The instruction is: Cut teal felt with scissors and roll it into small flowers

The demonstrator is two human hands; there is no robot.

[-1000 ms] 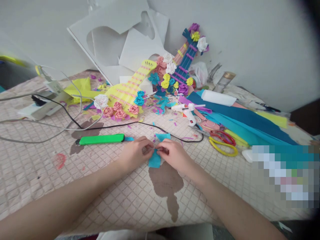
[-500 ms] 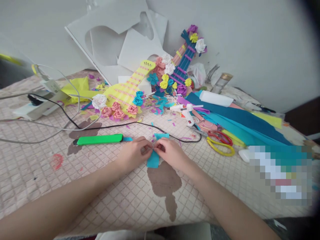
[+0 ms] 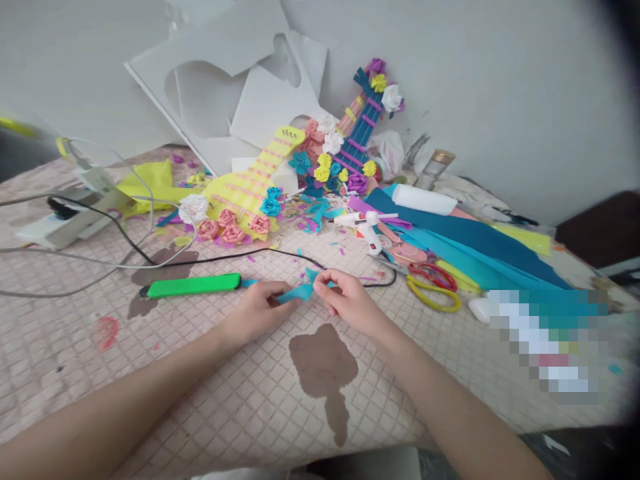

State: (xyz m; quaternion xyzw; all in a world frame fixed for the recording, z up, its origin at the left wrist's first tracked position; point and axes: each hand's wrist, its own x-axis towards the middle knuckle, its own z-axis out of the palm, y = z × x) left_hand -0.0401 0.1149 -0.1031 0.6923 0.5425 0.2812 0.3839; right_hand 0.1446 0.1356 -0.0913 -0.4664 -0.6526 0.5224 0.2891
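Note:
A small strip of blue crepe paper (image 3: pixel 299 293) stretches between my two hands, pinched narrow near its right end. My left hand (image 3: pixel 263 308) is closed on the strip's left part, thumb along its near side. My right hand (image 3: pixel 343 297) pinches it near the other end, where a short flared tip sticks up past the fingers. Left of my left hand lies a bright green tool like a box cutter (image 3: pixel 195 285), and a bit of blue paper shows between its right end and that hand.
Behind my hands lie a white glue gun (image 3: pixel 367 230) and scissors (image 3: pixel 434 292) with red and yellow handles. Paper-flower guitars, one yellow (image 3: pixel 245 183) and one blue (image 3: pixel 363 137), stand at the back. Folded blue paper (image 3: pixel 480 243) lies right, a power strip (image 3: pixel 60 227) left. A black cord crosses the table.
The blue strip has swung from pointing toward me to lying crosswise. My left hand has turned and now grips its lower end, while my right hand still pinches the middle part.

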